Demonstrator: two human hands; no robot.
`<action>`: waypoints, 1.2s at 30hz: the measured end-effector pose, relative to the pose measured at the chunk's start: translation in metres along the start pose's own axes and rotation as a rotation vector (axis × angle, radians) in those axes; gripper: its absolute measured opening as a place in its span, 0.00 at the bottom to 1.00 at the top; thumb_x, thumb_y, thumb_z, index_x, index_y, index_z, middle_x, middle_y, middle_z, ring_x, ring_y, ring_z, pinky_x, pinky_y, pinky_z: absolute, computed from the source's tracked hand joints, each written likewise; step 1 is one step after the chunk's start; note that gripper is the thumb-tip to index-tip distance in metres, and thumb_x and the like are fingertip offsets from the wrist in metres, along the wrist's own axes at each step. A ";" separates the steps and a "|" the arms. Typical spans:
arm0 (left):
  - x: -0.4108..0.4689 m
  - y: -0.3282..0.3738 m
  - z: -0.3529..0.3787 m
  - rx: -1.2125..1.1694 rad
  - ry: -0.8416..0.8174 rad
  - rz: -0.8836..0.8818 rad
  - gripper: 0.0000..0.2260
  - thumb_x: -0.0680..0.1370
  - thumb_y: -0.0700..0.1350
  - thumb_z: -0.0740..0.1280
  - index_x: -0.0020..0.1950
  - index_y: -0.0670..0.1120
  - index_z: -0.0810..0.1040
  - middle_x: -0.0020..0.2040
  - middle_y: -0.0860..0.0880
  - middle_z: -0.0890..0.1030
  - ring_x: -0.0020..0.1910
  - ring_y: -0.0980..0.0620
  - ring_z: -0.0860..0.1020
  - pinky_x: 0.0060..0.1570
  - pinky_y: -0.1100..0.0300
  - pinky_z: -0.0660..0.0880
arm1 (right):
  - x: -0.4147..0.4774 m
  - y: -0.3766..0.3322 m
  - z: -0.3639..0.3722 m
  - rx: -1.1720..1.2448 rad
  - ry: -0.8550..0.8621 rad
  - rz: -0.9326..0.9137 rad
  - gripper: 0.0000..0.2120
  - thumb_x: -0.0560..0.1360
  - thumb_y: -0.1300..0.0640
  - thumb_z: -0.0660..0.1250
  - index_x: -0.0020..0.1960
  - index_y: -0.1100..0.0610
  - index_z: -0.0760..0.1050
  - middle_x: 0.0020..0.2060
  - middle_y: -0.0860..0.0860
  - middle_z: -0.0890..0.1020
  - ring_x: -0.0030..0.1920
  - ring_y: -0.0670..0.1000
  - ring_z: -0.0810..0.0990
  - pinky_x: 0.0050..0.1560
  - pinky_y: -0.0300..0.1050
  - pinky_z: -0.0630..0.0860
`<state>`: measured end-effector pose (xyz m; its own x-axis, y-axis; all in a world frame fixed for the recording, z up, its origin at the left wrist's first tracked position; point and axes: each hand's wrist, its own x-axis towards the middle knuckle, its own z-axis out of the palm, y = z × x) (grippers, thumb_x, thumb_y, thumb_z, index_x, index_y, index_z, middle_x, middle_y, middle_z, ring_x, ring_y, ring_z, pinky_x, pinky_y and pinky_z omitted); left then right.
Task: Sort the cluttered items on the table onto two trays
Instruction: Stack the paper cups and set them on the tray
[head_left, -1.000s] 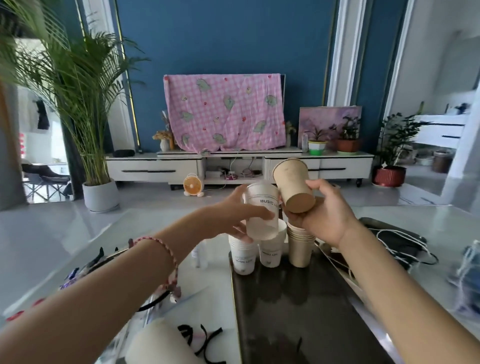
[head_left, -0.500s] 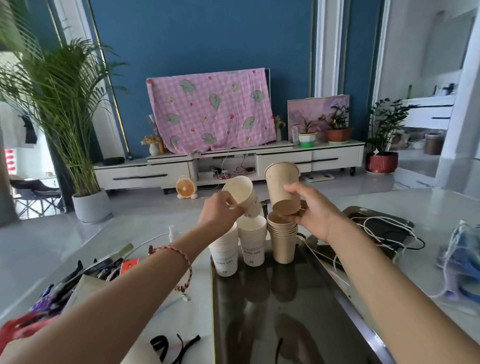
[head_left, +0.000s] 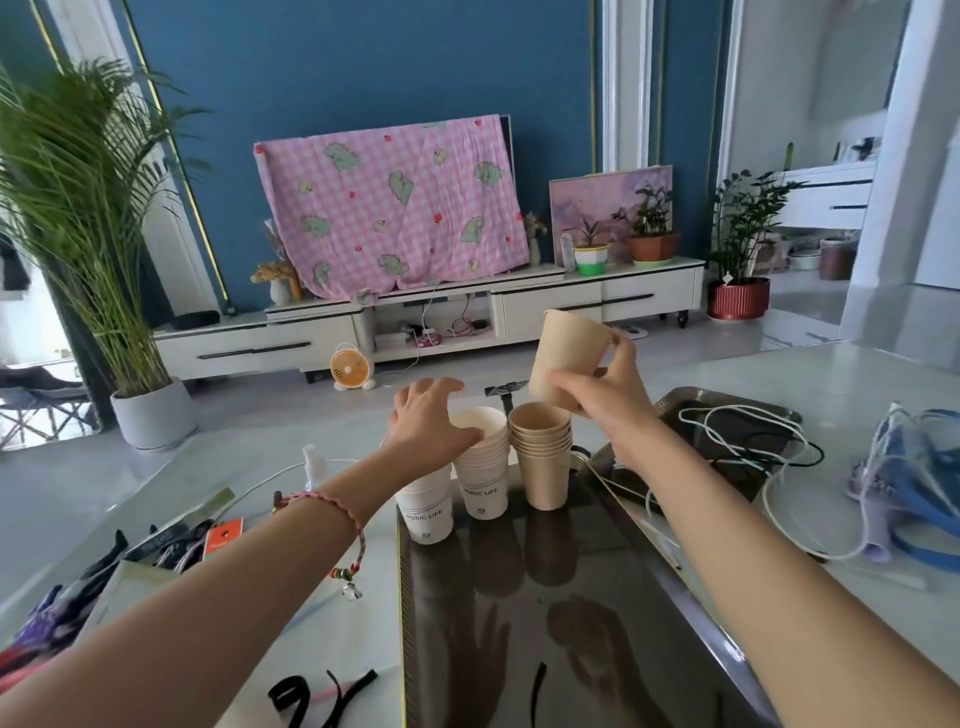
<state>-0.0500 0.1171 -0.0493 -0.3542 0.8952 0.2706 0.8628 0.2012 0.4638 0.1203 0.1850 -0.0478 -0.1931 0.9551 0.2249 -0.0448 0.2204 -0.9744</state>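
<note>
A dark glossy tray (head_left: 545, 597) lies in front of me. At its far end stand two stacks of white "MUSIC LIFE" paper cups (head_left: 427, 506) (head_left: 484, 470) and a stack of brown paper cups (head_left: 543, 462). My left hand (head_left: 428, 423) hovers with spread fingers over the white stacks, its thumb at the rim of the middle stack, and holds nothing. My right hand (head_left: 605, 400) grips a single brown paper cup (head_left: 566, 358), mouth up and tilted, just above and right of the brown stack.
A second metal tray (head_left: 670, 402) at the right holds white and black cables (head_left: 737, 431). Blue and purple straps (head_left: 904, 483) lie at the far right. Pens, cards and black hair ties (head_left: 311, 696) clutter the table to the left. A small spray bottle (head_left: 314, 465) stands behind.
My left hand has put its white cup onto a white stack and let go. My right hand still holds the brown cup above the brown stack and has moved it a little to the right.
</note>
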 end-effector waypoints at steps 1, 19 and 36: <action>-0.001 0.003 -0.001 -0.024 0.016 0.009 0.26 0.74 0.47 0.68 0.71 0.49 0.65 0.73 0.46 0.61 0.72 0.45 0.56 0.68 0.51 0.57 | -0.001 0.004 0.004 -0.096 0.009 -0.086 0.46 0.71 0.61 0.71 0.76 0.46 0.43 0.61 0.49 0.68 0.54 0.50 0.73 0.47 0.42 0.73; -0.032 -0.006 0.001 -0.033 -0.045 -0.065 0.20 0.76 0.41 0.62 0.69 0.46 0.67 0.70 0.44 0.66 0.70 0.45 0.60 0.67 0.50 0.61 | 0.006 0.024 0.020 -0.858 -0.103 -0.122 0.43 0.71 0.47 0.70 0.76 0.50 0.47 0.70 0.58 0.60 0.65 0.59 0.69 0.62 0.52 0.70; -0.185 -0.039 -0.026 -0.226 0.028 -0.050 0.18 0.79 0.44 0.60 0.69 0.46 0.67 0.68 0.47 0.68 0.68 0.48 0.61 0.65 0.57 0.60 | -0.075 -0.020 0.077 -0.883 -0.520 -0.103 0.17 0.76 0.55 0.65 0.64 0.57 0.70 0.57 0.56 0.77 0.53 0.53 0.76 0.54 0.47 0.73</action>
<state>-0.0272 -0.0669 -0.0958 -0.4068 0.8743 0.2646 0.7423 0.1476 0.6537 0.0604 0.0932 -0.0448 -0.6393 0.7653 0.0752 0.6103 0.5644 -0.5558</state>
